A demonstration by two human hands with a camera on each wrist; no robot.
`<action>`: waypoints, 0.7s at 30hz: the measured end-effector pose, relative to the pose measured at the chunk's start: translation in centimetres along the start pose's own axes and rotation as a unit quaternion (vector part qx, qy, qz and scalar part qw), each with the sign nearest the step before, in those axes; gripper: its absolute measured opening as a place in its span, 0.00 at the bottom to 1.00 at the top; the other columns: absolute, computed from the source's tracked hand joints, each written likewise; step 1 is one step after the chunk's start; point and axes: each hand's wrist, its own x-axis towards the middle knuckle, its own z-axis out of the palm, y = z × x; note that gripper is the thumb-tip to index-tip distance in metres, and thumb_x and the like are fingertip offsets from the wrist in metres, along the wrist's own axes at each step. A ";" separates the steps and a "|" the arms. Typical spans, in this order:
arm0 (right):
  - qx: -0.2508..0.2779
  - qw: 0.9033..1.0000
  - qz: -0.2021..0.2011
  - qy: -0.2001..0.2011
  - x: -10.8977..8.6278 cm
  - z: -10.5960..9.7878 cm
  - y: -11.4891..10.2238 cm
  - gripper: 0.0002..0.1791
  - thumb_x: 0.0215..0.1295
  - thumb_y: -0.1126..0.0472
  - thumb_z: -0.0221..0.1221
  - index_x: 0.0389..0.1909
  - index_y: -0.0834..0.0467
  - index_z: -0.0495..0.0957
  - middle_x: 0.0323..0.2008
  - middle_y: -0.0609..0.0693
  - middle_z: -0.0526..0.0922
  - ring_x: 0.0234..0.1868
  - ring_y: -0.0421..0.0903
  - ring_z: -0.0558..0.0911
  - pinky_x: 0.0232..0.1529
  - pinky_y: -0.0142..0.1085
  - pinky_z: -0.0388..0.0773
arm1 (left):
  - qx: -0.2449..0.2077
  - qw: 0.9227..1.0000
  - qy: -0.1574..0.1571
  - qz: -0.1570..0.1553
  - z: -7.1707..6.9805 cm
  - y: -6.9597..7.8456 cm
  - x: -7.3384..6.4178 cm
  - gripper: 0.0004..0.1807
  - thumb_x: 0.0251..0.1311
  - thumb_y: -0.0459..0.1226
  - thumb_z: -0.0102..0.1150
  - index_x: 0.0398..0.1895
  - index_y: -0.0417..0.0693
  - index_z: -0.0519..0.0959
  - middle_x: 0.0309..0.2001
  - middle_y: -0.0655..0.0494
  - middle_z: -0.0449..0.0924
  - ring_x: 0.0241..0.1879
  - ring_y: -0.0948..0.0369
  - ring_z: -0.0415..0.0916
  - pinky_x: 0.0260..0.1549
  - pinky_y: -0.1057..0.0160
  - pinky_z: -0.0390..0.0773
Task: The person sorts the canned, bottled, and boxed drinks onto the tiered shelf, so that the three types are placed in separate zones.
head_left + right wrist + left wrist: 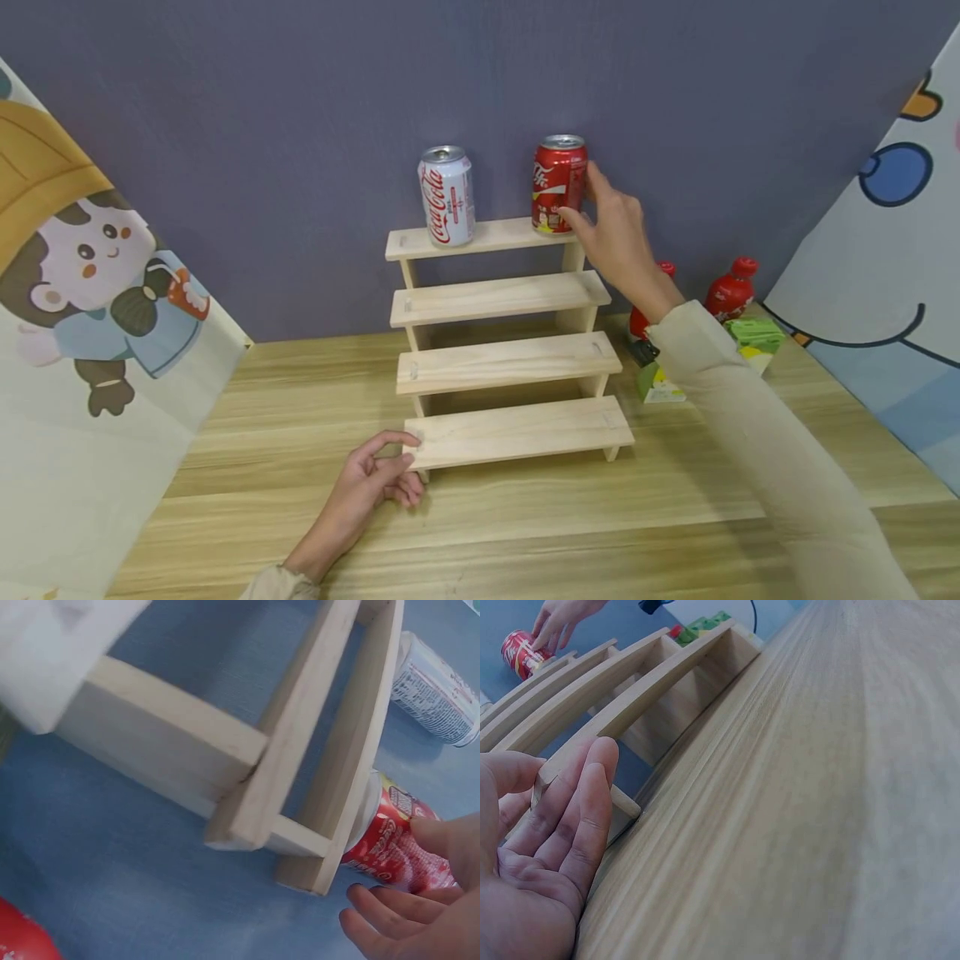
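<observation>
A wooden stepped display rack (510,362) stands against the dark back wall. On its top step are two soda cans, a white Coca-Cola can (447,200) at the left and a red soda can (558,187) at the right end. My right hand (622,237) is at the red can's right side, thumb across its front and forefinger along its far edge. In the right wrist view some lower fingers (375,911) stand off the can. My left hand (375,479) pinches the left end of the lowest step, the other fingers (592,795) below it.
Right of the rack, partly behind my right forearm, stand red bottles (731,287) and green-and-white cartons (756,337). Printed cartoon panels (112,275) flank the wood-grain table (300,400) on both sides.
</observation>
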 end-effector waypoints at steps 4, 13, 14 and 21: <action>-0.017 1.000 -0.007 -0.007 -0.8 -0.4 0.6 0.34 0.71 0.57 0.60 0.73 0.64 0.62 0.66 0.63 0.71 0.64 0.58 0.75 0.65 0.52 0.72 | -0.002 1.000 0.001 0.001 0.0 0.0 0.0 0.18 0.74 0.34 0.51 0.60 0.31 0.67 0.28 0.48 0.86 0.27 0.57 0.84 0.27 0.62 0.85; -0.042 0.999 -0.029 0.000 -2.7 -1.5 1.3 0.27 0.72 0.59 0.59 0.67 0.65 0.70 0.63 0.63 0.75 0.63 0.59 0.76 0.64 0.54 0.72 | -0.005 1.000 -0.006 0.003 0.0 -0.1 0.1 0.18 0.74 0.34 0.50 0.60 0.30 0.67 0.28 0.49 0.87 0.27 0.58 0.84 0.27 0.63 0.85; -0.045 0.999 -0.030 -0.002 -3.0 -1.7 1.3 0.26 0.72 0.59 0.59 0.67 0.64 0.70 0.64 0.62 0.75 0.64 0.59 0.75 0.65 0.54 0.72 | -0.005 1.000 -0.007 0.003 -0.1 -0.1 0.1 0.18 0.74 0.34 0.50 0.60 0.30 0.67 0.28 0.49 0.87 0.27 0.58 0.84 0.27 0.63 0.85; -0.054 0.997 -0.045 -0.007 -4.5 -2.7 1.7 0.26 0.70 0.61 0.61 0.67 0.63 0.72 0.64 0.62 0.75 0.65 0.60 0.73 0.64 0.55 0.72 | -0.005 1.000 -0.009 0.003 -0.1 -0.1 0.2 0.19 0.74 0.34 0.50 0.61 0.30 0.66 0.28 0.49 0.87 0.27 0.58 0.84 0.27 0.63 0.85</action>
